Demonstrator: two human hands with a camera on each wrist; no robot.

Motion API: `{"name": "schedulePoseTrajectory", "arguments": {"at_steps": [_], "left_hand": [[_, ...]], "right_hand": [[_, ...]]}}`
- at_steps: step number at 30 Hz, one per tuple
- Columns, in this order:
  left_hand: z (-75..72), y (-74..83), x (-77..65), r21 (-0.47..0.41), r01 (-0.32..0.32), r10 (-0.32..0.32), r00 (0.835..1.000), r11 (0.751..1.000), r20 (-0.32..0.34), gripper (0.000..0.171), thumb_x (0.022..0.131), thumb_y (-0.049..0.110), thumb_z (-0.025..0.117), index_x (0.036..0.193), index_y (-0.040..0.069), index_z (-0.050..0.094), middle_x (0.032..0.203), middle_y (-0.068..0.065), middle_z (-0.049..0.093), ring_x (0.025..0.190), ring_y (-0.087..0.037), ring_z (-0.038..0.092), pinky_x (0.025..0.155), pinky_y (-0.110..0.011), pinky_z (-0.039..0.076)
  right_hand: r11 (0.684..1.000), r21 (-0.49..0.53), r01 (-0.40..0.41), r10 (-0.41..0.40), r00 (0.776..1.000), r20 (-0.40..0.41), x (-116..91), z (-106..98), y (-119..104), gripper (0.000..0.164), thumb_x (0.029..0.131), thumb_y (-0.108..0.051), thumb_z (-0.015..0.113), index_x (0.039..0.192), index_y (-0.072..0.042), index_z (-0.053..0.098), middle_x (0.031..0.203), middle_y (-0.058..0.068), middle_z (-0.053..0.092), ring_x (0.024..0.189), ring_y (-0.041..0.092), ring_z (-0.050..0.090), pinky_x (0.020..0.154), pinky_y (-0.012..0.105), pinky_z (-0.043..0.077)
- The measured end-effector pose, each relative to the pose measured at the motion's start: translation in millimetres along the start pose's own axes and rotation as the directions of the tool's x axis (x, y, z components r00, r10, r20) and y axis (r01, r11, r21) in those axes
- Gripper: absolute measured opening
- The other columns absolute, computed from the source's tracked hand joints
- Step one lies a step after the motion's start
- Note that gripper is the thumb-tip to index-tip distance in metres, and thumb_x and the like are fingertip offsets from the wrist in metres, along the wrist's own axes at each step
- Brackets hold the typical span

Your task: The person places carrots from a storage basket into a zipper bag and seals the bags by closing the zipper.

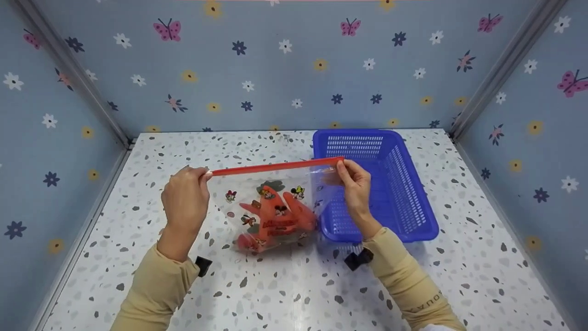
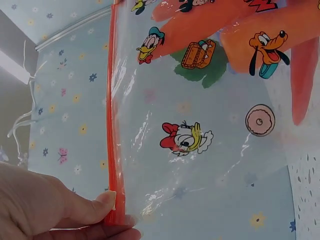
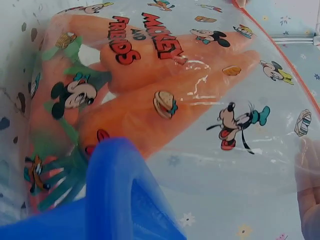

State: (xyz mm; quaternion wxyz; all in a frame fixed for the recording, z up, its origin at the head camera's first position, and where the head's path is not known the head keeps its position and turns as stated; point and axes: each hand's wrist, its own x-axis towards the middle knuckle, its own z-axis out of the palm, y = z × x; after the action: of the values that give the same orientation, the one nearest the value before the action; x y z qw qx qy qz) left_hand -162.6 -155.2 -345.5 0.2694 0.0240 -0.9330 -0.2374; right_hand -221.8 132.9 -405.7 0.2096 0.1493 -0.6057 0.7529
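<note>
A clear zip bag with a red zip strip and printed cartoon figures hangs between the two hands. Inside are several orange toy carrots with green tops; some red shapes show through too, their kind unclear. My left hand pinches the strip's left end between thumb and fingers. At the other end of the strip, my right hand pinches the bag's top corner. The strip is stretched nearly straight, slightly higher on the right.
A blue plastic basket with slotted walls stands on the speckled white tabletop, right of the bag and partly beneath the right hand. Flower-patterned panels enclose the table at the back and both sides.
</note>
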Motion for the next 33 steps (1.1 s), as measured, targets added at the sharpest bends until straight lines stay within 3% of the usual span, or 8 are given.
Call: {"name": "schedulePoseTrajectory", "arguments": {"at_steps": [5,11,17,21,25,29,33], "left_hand": [[9.2,-0.9,2.9,0.024,0.007,-0.006,0.999,1.000,-0.036,0.018,0.085,0.008,0.060,0.092,-0.007,0.066,0.086,-0.020,0.061,0.076,-0.036,0.059,0.060,-0.048,0.048],[23.3,-6.7,7.6,0.007,-0.051,0.051,0.991,0.999,-0.127,0.016,0.085,0.007,0.060,0.090,-0.008,0.065,0.083,-0.020,0.060,0.074,-0.034,0.059,0.060,-0.046,0.049],[36.1,-12.3,17.1,0.015,-0.045,0.047,0.989,0.999,-0.139,0.018,0.086,0.006,0.058,0.092,-0.009,0.064,0.086,-0.021,0.059,0.079,-0.033,0.058,0.065,-0.045,0.049],[46.6,-16.0,26.3,0.027,-0.055,0.058,0.987,0.998,-0.151,0.017,0.086,0.005,0.057,0.091,-0.009,0.064,0.086,-0.021,0.059,0.080,-0.034,0.057,0.065,-0.045,0.049],[57.7,-19.0,34.9,0.050,-0.045,0.051,0.991,0.998,-0.127,0.017,0.086,0.005,0.057,0.091,-0.008,0.064,0.088,-0.021,0.059,0.081,-0.034,0.057,0.066,-0.046,0.049],[70.5,-21.5,41.5,0.053,-0.041,0.046,0.995,0.998,-0.092,0.017,0.086,0.004,0.056,0.092,-0.010,0.064,0.089,-0.023,0.058,0.082,-0.035,0.058,0.068,-0.045,0.050],[86.0,-25.0,44.9,0.022,-0.076,0.077,0.993,0.997,-0.094,0.018,0.088,0.002,0.053,0.091,-0.013,0.062,0.089,-0.024,0.057,0.078,-0.037,0.059,0.067,-0.044,0.050]], "right_hand": [[0.997,-0.077,0.020,-0.012,0.995,0.097,4,-7,-2,0.019,0.090,-0.002,0.049,0.093,0.015,0.055,0.075,0.016,0.063,0.068,0.020,0.063,0.061,0.030,0.053],[0.976,-0.214,0.030,0.006,0.987,0.163,14,-20,-9,0.022,0.089,0.002,0.050,0.106,0.014,0.053,0.092,0.030,0.059,0.082,0.030,0.060,0.071,0.030,0.052],[0.922,-0.385,0.041,0.042,0.978,0.205,24,-31,-23,0.023,0.086,0.006,0.051,0.106,0.017,0.051,0.098,0.029,0.058,0.092,0.035,0.057,0.078,0.025,0.048],[0.851,-0.525,0.020,0.114,0.969,0.220,34,-49,-10,0.027,0.087,-0.005,0.055,0.110,0.009,0.054,0.106,0.021,0.058,0.097,0.027,0.056,0.083,0.031,0.047],[0.742,-0.670,0.028,0.187,0.951,0.246,41,-61,-5,0.032,0.089,-0.014,0.055,0.115,0.003,0.053,0.112,0.017,0.056,0.102,0.027,0.054,0.086,0.037,0.045],[0.649,-0.759,0.057,0.227,0.937,0.265,48,-69,1,0.035,0.089,-0.018,0.055,0.117,0.002,0.052,0.114,0.018,0.055,0.106,0.029,0.051,0.090,0.040,0.042],[0.576,-0.813,0.083,0.261,0.924,0.279,52,-73,7,0.037,0.089,-0.019,0.054,0.119,0.003,0.051,0.117,0.018,0.054,0.109,0.031,0.049,0.093,0.042,0.039]]}}
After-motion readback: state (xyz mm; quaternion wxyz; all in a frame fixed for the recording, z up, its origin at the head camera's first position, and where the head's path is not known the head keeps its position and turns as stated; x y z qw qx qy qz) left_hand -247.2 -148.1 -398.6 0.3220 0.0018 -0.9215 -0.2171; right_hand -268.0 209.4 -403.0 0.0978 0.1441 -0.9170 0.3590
